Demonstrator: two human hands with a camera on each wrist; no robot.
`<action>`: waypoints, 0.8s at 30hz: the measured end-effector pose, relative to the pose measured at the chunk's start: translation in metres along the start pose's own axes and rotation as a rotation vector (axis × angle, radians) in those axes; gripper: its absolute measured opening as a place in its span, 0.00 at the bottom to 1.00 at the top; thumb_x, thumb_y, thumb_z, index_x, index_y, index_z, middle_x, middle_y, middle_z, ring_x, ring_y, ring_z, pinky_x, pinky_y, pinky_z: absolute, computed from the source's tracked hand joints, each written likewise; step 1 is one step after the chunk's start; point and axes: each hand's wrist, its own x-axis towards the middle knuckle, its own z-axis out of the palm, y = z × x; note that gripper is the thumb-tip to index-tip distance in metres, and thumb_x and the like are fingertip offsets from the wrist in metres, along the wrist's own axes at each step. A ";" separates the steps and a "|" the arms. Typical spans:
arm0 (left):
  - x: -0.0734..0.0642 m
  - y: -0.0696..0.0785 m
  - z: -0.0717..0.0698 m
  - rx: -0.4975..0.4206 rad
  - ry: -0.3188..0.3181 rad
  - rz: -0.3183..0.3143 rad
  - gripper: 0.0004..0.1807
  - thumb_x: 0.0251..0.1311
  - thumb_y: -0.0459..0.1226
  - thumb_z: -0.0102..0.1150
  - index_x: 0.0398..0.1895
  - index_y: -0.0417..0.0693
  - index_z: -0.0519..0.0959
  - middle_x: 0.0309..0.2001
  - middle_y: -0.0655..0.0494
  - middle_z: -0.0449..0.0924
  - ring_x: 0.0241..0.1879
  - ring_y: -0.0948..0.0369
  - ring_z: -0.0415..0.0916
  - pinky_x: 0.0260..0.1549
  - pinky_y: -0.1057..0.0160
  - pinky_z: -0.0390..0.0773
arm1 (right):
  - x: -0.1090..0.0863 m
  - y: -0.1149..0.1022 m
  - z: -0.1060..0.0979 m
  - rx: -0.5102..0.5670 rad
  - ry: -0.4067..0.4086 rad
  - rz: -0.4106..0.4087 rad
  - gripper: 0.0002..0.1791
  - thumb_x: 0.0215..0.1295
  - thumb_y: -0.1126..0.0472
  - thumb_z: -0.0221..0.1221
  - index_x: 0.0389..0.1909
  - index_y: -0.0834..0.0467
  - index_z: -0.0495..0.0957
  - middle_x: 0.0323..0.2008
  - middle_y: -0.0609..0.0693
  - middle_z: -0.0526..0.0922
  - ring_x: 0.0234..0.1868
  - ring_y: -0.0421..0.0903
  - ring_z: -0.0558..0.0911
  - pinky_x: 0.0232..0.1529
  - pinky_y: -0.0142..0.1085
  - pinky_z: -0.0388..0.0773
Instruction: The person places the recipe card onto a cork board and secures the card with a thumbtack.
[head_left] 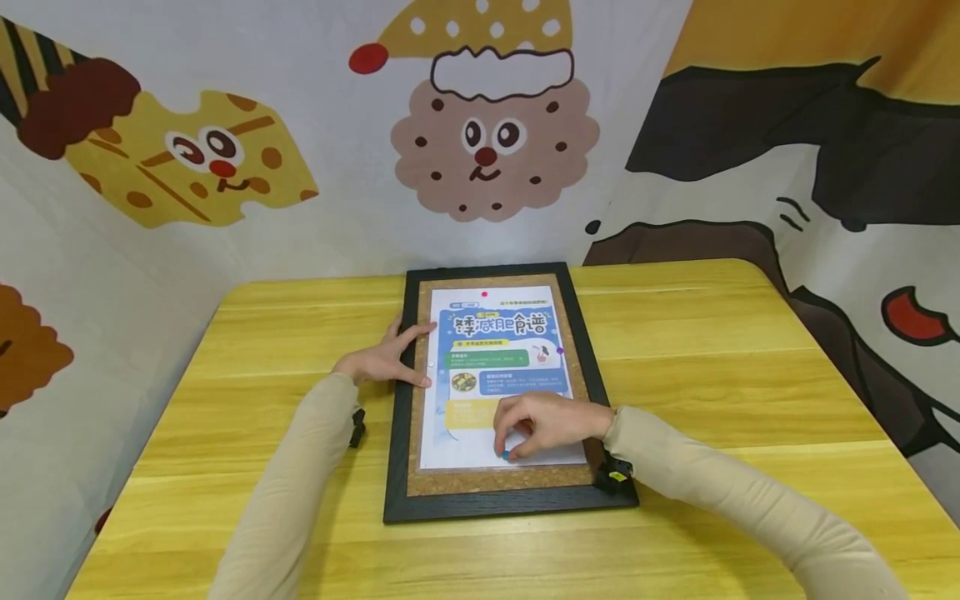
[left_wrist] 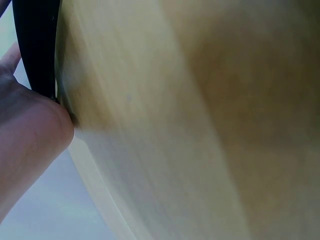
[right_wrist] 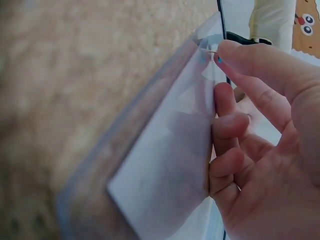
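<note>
A black-framed cork board point(head_left: 510, 481) lies on the table with a printed sheet point(head_left: 457, 450) on it. Between thumb and index finger, my right hand point(head_left: 551, 421) pinches a blue pushpin point(head_left: 506, 455) at the sheet's lower middle. In the right wrist view the blue pushpin point(right_wrist: 218, 59) has its metal point against the clear-covered sheet point(right_wrist: 165, 145); whether it has gone in, I cannot tell. My left hand point(head_left: 382, 358) rests with spread fingers over the left frame edge, fingertips touching the sheet's side. A pink pin point(head_left: 484, 293) sits at the sheet's top, a purple pin point(head_left: 559, 351) at its right.
The yellow wood-grain table point(head_left: 720, 400) extends on both sides of the board. A cartoon-printed cloth point(head_left: 330, 242) hangs right behind the table's back edge. A small black device is strapped at each wrist.
</note>
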 end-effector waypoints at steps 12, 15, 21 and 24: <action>0.001 0.001 0.000 0.001 0.004 -0.011 0.56 0.49 0.45 0.74 0.77 0.59 0.47 0.72 0.41 0.10 0.70 0.38 0.17 0.60 0.28 0.39 | 0.000 0.005 -0.002 0.047 -0.014 -0.007 0.09 0.63 0.66 0.64 0.41 0.51 0.85 0.39 0.41 0.79 0.25 0.37 0.70 0.27 0.28 0.69; 0.000 0.001 0.000 0.003 0.007 -0.010 0.56 0.50 0.44 0.74 0.77 0.59 0.47 0.72 0.40 0.10 0.70 0.38 0.18 0.60 0.28 0.39 | 0.001 0.005 -0.001 0.038 -0.012 0.000 0.09 0.62 0.66 0.65 0.41 0.51 0.83 0.39 0.41 0.79 0.26 0.37 0.70 0.27 0.29 0.70; 0.000 0.000 0.001 0.004 0.008 -0.006 0.55 0.51 0.44 0.73 0.77 0.58 0.47 0.72 0.39 0.10 0.70 0.36 0.19 0.59 0.27 0.39 | 0.001 0.005 0.000 0.038 -0.012 0.019 0.06 0.61 0.66 0.65 0.36 0.51 0.84 0.38 0.39 0.79 0.29 0.36 0.72 0.30 0.29 0.72; 0.001 0.001 0.001 0.007 0.009 -0.010 0.55 0.51 0.44 0.73 0.77 0.58 0.47 0.72 0.40 0.10 0.70 0.36 0.19 0.59 0.27 0.39 | 0.002 0.005 0.000 0.046 -0.006 0.021 0.06 0.60 0.66 0.66 0.34 0.52 0.85 0.37 0.39 0.80 0.30 0.36 0.73 0.31 0.29 0.73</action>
